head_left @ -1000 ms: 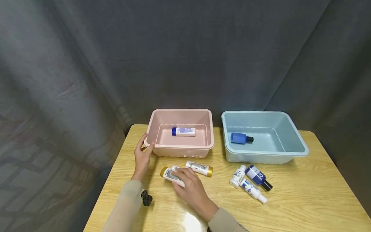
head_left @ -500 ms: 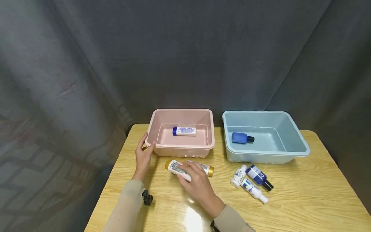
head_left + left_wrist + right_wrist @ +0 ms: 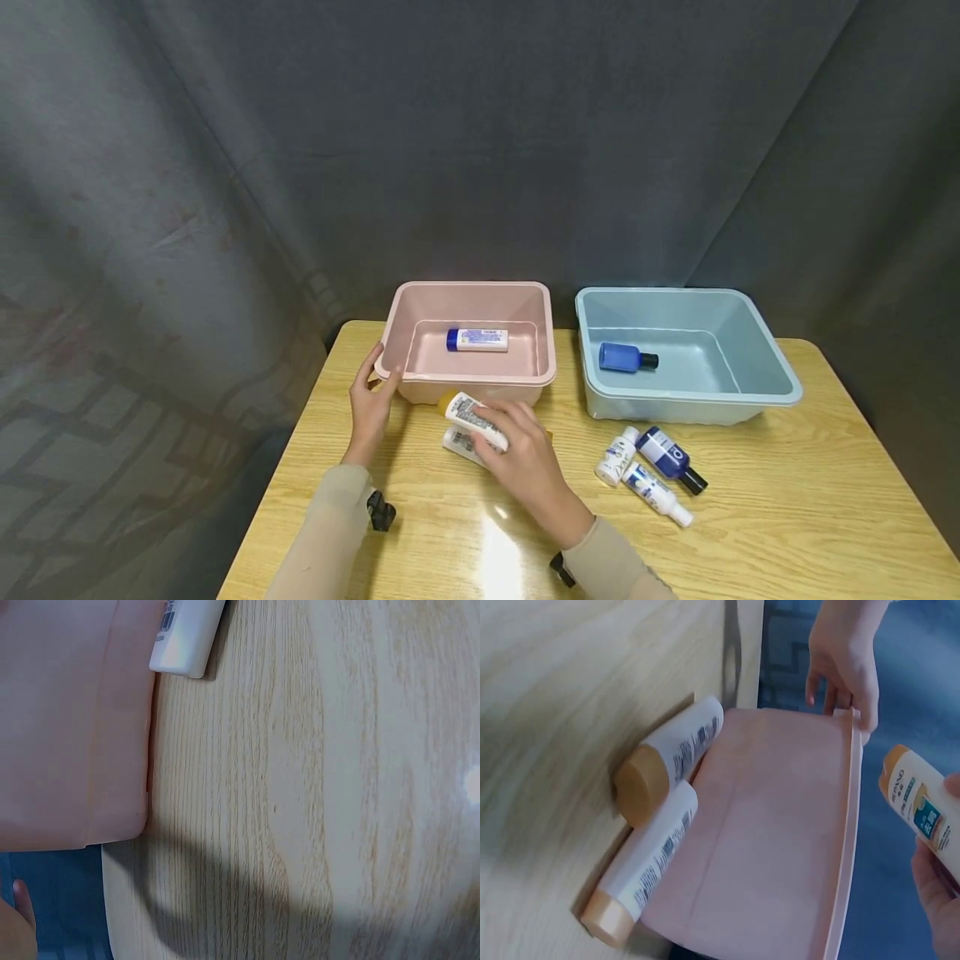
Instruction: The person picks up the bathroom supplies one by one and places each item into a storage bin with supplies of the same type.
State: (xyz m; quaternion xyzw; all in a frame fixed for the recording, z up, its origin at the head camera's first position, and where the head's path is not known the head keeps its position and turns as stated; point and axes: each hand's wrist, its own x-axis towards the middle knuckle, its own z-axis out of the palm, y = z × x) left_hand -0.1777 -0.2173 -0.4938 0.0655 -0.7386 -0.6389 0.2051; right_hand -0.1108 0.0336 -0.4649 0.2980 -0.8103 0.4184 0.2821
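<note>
Gripping a white gold-capped bottle in the curled fingers of the right hand, clear of the worktop and just short of the near edge of the pink bin. Resting extended fingers of the left hand at the near-left corner of that bin. Lying on the worktop along the bin's near edge: two similar bottles, partly hidden in the head view. Lying inside the pink bin: one blue-capped bottle. Step in hand, by judgement: transferring the held bottle to the pink bin, not yet past the edge. Next move, probably: raise above the near edge, lower beside the blue-capped bottle, then release. Avoid knocking the bin's near wall in passing.
</note>
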